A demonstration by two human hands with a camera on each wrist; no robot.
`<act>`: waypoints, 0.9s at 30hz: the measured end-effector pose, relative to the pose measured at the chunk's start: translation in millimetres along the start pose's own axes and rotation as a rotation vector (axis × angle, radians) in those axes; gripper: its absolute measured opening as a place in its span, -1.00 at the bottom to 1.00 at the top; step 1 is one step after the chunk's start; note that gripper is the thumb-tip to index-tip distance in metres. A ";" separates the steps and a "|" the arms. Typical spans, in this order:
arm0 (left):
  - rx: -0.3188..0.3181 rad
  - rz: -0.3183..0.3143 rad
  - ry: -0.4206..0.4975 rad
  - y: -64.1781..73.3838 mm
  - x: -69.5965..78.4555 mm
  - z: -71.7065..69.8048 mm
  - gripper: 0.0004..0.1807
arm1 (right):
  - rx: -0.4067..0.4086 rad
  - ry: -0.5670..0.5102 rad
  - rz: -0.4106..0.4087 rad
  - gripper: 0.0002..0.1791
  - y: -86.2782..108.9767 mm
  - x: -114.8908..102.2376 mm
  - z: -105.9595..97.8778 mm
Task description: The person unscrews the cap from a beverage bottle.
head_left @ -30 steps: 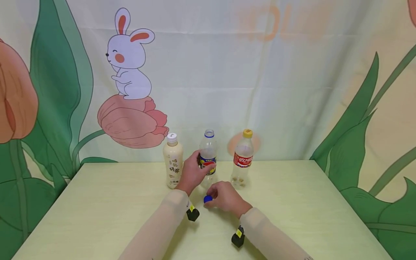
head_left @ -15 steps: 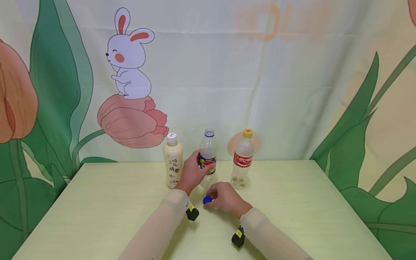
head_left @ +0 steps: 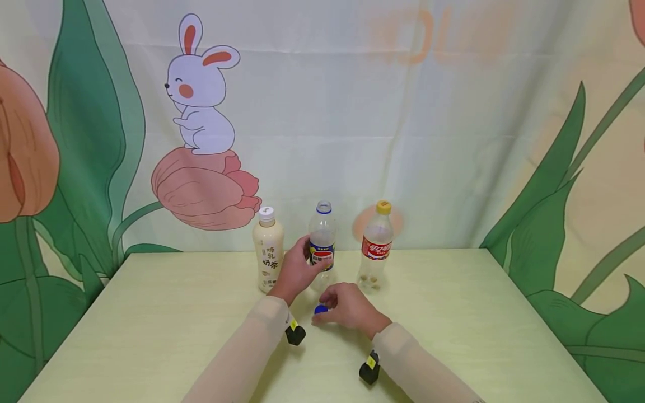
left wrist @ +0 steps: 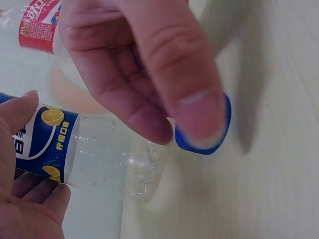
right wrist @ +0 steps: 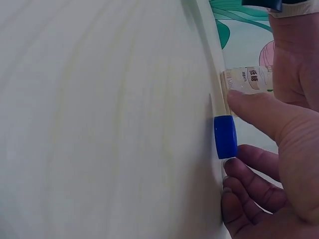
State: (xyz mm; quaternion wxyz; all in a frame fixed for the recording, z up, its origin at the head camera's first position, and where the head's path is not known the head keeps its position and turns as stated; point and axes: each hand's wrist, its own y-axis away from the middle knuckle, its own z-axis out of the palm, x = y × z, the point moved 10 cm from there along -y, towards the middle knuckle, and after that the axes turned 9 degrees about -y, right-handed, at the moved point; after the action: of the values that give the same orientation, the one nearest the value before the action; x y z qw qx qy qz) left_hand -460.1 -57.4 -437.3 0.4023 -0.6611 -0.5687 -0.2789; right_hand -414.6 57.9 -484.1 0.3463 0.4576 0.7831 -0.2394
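Note:
My left hand [head_left: 296,273] is round a clear plastic bottle [head_left: 323,226], thumb across its blue label and fingers behind. The bottle stands upright with no cap, its mouth uncovered. In front of it, my right hand [head_left: 350,307] is low over the table beside a blue bottle cap [head_left: 321,309]. The right wrist view shows the cap [right wrist: 225,137] at the tabletop, between the thumb [right wrist: 249,107] and the fingers. A gap shows between the thumb tip and the cap there; the index fingertip is close by or touching. From the left wrist, the thumb covers part of the cap [left wrist: 219,139].
A milk tea bottle [head_left: 267,252] with a white cap stands left of the clear bottle. To the right is a red-labelled cola bottle [head_left: 377,249] with a yellow cap and small lumps at its bottom. A printed curtain [head_left: 453,140] hangs behind the table [head_left: 151,324].
My right thumb has moved slightly left, away from the blue cap, which has hardly moved. My left hand and wrist have shifted slightly left at the bottle.

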 end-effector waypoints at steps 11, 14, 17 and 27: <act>-0.017 -0.077 -0.039 12.7 -10.3 -4.0 -0.03 | 0.056 -0.076 0.041 -0.61 3.2 -0.2 -16.1; -0.033 -0.100 -0.055 16.4 -14.6 -3.5 0.00 | 0.091 -0.086 0.029 -0.63 4.1 0.4 -22.8; -0.040 -0.115 -0.086 20.0 -18.8 -3.4 0.01 | 0.109 -0.109 0.031 -0.65 6.4 0.7 -27.7; -0.074 -0.129 -0.146 37.9 -22.9 -2.8 0.05 | 0.153 -0.136 0.079 -0.74 16.0 3.5 -39.9</act>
State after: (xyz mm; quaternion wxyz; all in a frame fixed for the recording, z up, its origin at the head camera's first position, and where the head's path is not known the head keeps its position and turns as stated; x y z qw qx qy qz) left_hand -427.4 -73.1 -462.9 0.3162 -0.6561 -0.6271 -0.2761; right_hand -414.6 94.9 -461.9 0.3720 0.4959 0.7186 -0.3150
